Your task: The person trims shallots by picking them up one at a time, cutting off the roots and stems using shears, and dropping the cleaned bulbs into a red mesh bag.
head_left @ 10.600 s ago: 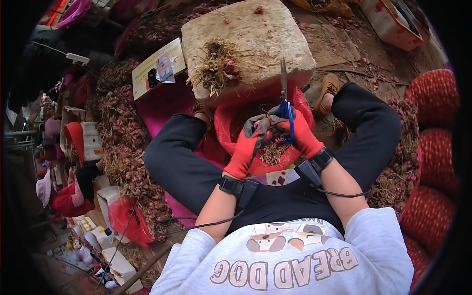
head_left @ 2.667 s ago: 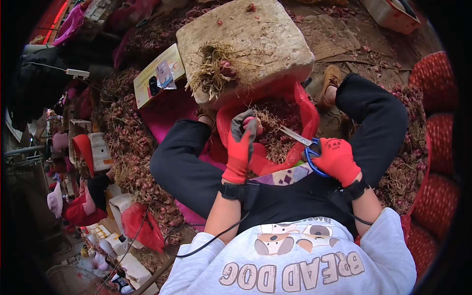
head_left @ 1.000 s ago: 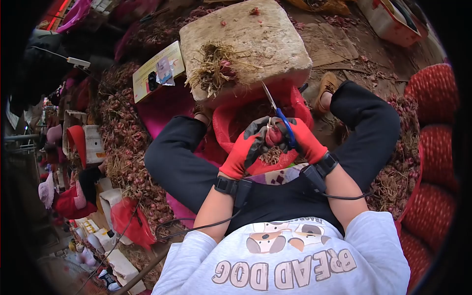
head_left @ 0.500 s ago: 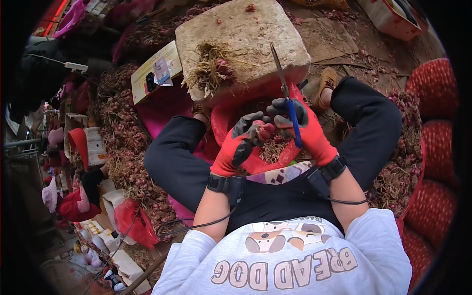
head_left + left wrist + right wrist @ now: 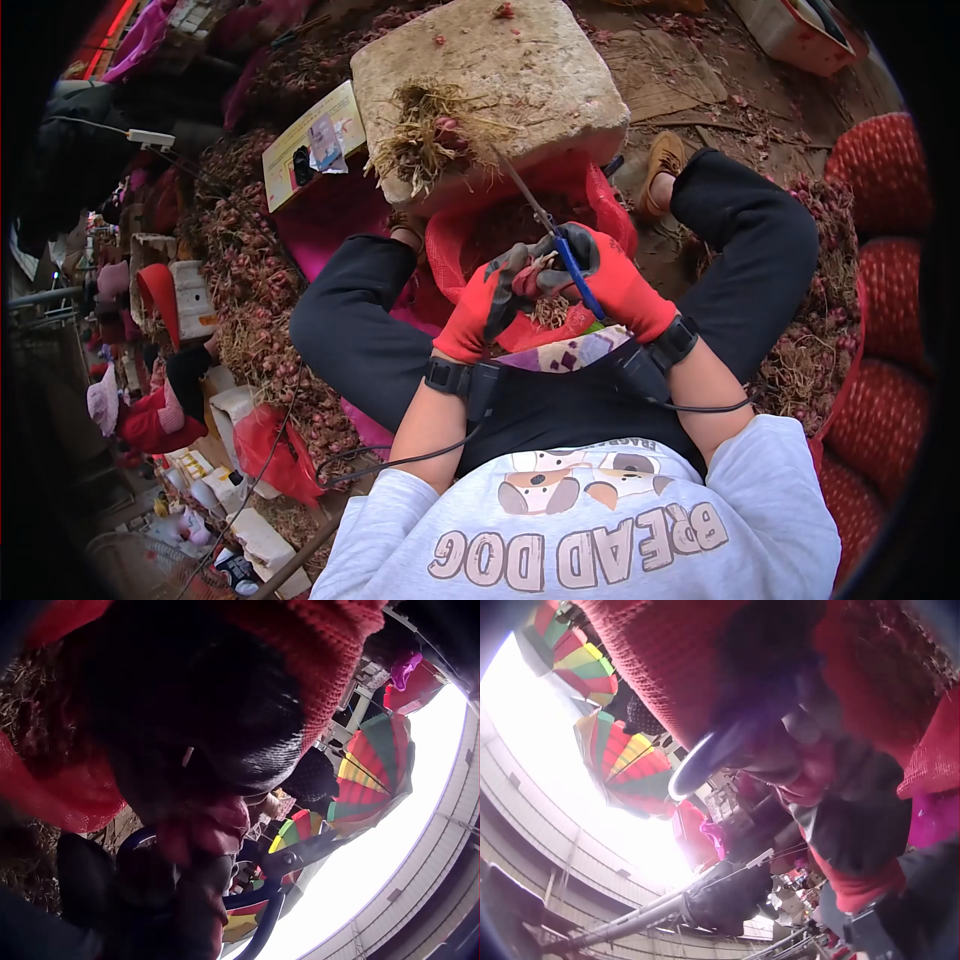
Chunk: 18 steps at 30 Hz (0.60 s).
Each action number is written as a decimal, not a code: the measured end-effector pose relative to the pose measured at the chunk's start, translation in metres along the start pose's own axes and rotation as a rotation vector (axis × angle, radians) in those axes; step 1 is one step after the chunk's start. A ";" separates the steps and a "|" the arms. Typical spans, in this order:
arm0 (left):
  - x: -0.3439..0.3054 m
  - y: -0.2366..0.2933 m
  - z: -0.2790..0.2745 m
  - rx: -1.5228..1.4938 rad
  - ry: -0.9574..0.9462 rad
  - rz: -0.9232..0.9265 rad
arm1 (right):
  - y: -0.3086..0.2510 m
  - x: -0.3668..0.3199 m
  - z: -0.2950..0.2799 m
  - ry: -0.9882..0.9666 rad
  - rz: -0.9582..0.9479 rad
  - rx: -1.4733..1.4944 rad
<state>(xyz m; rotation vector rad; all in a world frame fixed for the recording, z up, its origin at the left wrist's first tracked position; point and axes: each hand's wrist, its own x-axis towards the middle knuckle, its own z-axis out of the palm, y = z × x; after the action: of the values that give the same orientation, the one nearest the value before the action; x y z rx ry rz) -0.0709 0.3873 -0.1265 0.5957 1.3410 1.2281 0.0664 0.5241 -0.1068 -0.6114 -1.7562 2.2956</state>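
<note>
My left hand (image 5: pixel 482 302), in a red glove with a dark palm, holds a small cluster of shallots (image 5: pixel 538 283) over a red mesh bag (image 5: pixel 448 258) between my legs. Close against it, my right hand (image 5: pixel 625 283), gloved alike, grips blue-handled scissors (image 5: pixel 577 268). Their blades point up and left toward the foam block. In the left wrist view the shallots (image 5: pixel 214 823) appear beside the scissors' pivot (image 5: pixel 287 859). The right wrist view shows a blue handle loop (image 5: pixel 697 765) along that hand, with the shallots (image 5: pixel 814 780) partly hidden by fingers.
A worn foam block (image 5: pixel 500 85) stands ahead, bearing a dry-rooted shallot bunch (image 5: pixel 432 140). A yellow box (image 5: pixel 315 145) lies beside it. Heaped shallots (image 5: pixel 245 270) cover the left ground; more lie right, near full red sacks (image 5: pixel 890 290). A cable (image 5: pixel 430 450) trails from my left wrist.
Half a second ago my hands were slightly apart and the blades pointed more upright. They are now together at the shallots, the blades swung leftward. Earlier, the scissors were off by my right thigh.
</note>
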 end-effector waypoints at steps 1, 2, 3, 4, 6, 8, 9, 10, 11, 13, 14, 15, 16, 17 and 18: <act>0.000 -0.003 0.000 0.046 0.001 0.063 | 0.000 0.000 0.002 0.016 0.000 -0.002; 0.002 -0.008 0.000 0.092 0.001 0.127 | -0.001 0.000 0.003 0.031 0.000 -0.004; 0.003 -0.014 -0.002 0.137 0.000 0.190 | -0.001 -0.001 0.003 0.049 0.000 -0.006; 0.003 -0.018 -0.004 0.143 -0.008 0.188 | -0.003 -0.001 0.002 0.032 -0.003 -0.034; 0.002 -0.023 -0.008 0.153 -0.025 0.183 | -0.005 0.000 -0.002 -0.002 -0.007 -0.090; 0.003 -0.020 -0.007 0.093 -0.061 0.048 | -0.004 0.002 -0.002 0.004 0.000 -0.167; 0.003 -0.018 -0.006 0.062 -0.080 -0.021 | -0.002 0.002 -0.002 0.008 0.005 -0.204; 0.001 -0.016 -0.006 0.111 -0.108 0.001 | 0.004 0.002 -0.001 0.034 -0.012 -0.255; 0.000 -0.014 -0.007 0.160 -0.137 0.024 | 0.011 0.003 0.002 0.060 -0.029 -0.305; -0.001 -0.017 -0.007 -0.008 -0.265 0.049 | 0.016 0.004 0.002 0.109 -0.178 -0.612; -0.001 -0.025 -0.009 -0.227 -0.362 0.050 | 0.016 0.005 0.001 0.130 -0.311 -0.868; -0.002 -0.027 -0.008 -0.447 -0.457 0.049 | 0.016 0.007 -0.002 0.152 -0.444 -1.122; -0.001 -0.028 -0.006 -0.488 -0.393 -0.011 | 0.021 0.011 -0.008 0.086 -0.453 -0.952; 0.000 -0.027 -0.003 -0.527 -0.327 -0.069 | 0.020 0.011 -0.008 0.150 -0.414 -0.824; 0.001 -0.026 0.001 -0.567 -0.258 -0.126 | 0.020 0.011 -0.007 0.208 -0.373 -0.695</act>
<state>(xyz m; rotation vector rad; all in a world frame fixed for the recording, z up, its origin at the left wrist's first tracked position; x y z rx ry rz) -0.0623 0.3800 -0.1498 0.2479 0.7517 1.3024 0.0619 0.5292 -0.1294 -0.5309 -2.3075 1.3086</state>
